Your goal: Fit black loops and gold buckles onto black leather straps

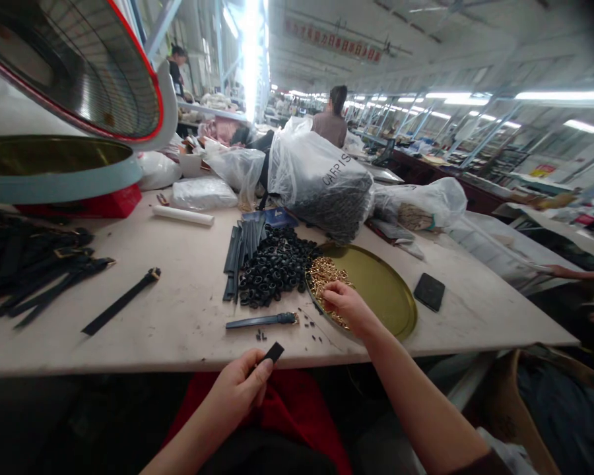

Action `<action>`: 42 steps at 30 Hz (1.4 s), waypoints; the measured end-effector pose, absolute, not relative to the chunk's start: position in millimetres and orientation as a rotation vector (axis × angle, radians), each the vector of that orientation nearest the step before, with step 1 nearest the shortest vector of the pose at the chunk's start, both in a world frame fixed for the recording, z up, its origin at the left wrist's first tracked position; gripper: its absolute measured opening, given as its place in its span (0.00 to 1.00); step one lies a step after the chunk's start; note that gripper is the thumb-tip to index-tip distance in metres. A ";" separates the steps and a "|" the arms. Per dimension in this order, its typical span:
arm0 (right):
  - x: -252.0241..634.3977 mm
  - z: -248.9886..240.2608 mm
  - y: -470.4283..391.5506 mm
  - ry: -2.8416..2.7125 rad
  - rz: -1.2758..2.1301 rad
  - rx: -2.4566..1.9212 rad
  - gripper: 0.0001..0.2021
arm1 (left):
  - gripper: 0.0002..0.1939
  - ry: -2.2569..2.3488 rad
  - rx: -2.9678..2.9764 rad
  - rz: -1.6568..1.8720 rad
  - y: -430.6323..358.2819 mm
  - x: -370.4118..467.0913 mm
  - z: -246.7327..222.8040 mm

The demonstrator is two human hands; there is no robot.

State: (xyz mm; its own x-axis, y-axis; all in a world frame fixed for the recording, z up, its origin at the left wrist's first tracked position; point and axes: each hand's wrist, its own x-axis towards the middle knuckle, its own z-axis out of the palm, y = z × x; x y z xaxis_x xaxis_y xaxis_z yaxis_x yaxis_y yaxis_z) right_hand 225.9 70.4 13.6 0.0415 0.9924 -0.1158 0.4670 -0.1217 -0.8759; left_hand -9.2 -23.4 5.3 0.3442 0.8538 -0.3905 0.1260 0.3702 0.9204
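Note:
My left hand pinches a black leather strap just off the table's front edge; only its end shows past the thumb. Over at the round brass-coloured tray, my right hand reaches into a heap of gold buckles, fingers closed together. Whether a buckle is between those fingertips is hidden. Left of the tray lies a pile of small black loops, with several flat black straps beside it. In front of the pile rests a strap with a gold buckle.
A buckled strap lies at left, near a heap of black straps. A fan overhangs the back left. Plastic bags line the back, a white roll before them. Right of the tray is a dark phone-like slab. Other people are farther off.

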 end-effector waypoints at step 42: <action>193.2 -13.1 109.3 -1.780 0.466 -1.937 0.06 | 0.12 1.185 1.002 0.643 6.1 -7.9 3.4</action>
